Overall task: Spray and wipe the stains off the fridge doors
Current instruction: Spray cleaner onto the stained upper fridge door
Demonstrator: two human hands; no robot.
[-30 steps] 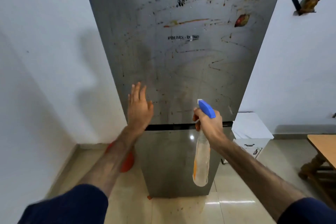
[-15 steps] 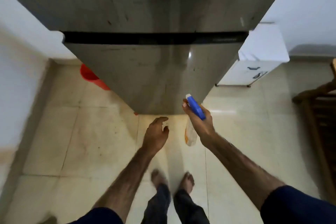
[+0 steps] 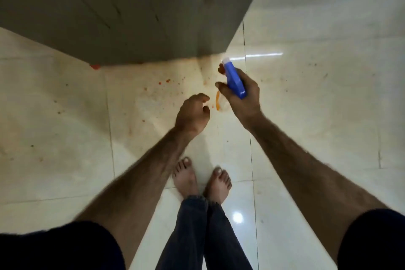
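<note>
The view has swung down since a second ago: then the stained upper door filled the frame, half a second ago the seam between the doors was in sight, and now only the bottom part of the lower fridge door (image 3: 131, 13) shows along the top edge, with floor below it. The left hand (image 3: 192, 114), which was raised flat by the upper door, has dropped and now hangs over the floor with its fingers loosely curled, holding nothing. No cloth is visible in it.

The spray bottle (image 3: 235, 81) has come down too. The right hand (image 3: 241, 96) grips it by the blue trigger head, fingers wrapped around the neck, nozzle aimed toward the door's bottom right corner. The clear body hangs under the hand; only an orange edge of it shows, and how full it is I cannot tell.

This part of the lower door looks blurred and dark, so stains on it are hard to make out, though a few faint streaks may be there. The tiled floor (image 3: 306, 116) near the door's bottom edge carries red and orange spatter, and bare feet (image 3: 201, 177) stand just behind the hands.

My reading is that attention has shifted from the upper door to the lower one, with spraying likely next and wiping not yet started.
</note>
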